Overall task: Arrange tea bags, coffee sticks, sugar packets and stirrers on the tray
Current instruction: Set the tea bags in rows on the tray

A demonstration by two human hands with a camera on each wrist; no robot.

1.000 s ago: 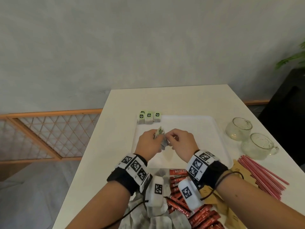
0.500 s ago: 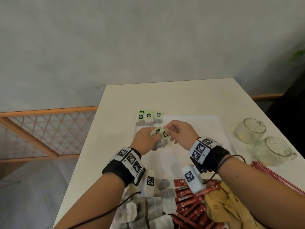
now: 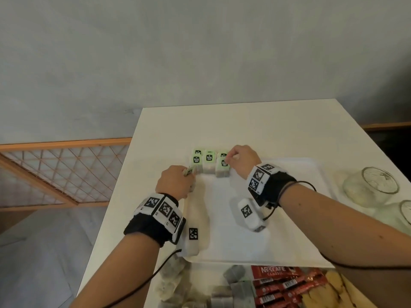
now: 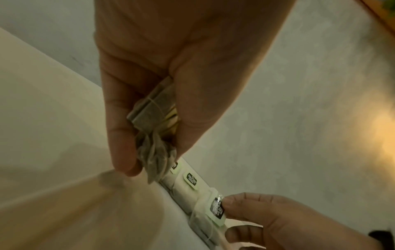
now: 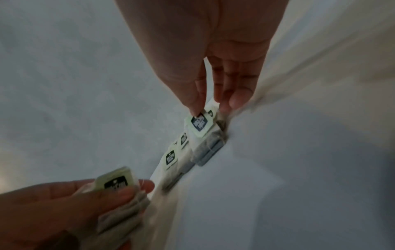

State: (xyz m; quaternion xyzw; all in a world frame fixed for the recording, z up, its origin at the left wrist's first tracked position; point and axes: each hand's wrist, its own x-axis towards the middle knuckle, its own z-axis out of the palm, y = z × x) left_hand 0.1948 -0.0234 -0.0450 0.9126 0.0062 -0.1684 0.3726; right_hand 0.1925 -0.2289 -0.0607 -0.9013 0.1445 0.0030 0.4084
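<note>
Tea bags with pale green tags (image 3: 209,162) stand in rows at the far left corner of the white tray (image 3: 289,218). My right hand (image 3: 242,161) pinches the tag of the rightmost front tea bag (image 3: 222,168) (image 5: 199,124) (image 4: 215,211), which rests on the tray. My left hand (image 3: 175,183) grips a small bundle of tea bags (image 4: 158,128) (image 5: 119,184) just left of the row, at the tray's left edge.
Loose tea bags (image 3: 222,292), red coffee sticks (image 3: 280,285) and brown sugar packets (image 3: 329,294) lie in front of the tray. Two glass cups (image 3: 369,187) stand to its right. The white table (image 3: 244,130) ends left at a wooden lattice rail (image 3: 66,172).
Both hands moved away from me to the tray's far left corner. My right hand took one tea bag from the left hand's bundle and set it at the right end of the row.
</note>
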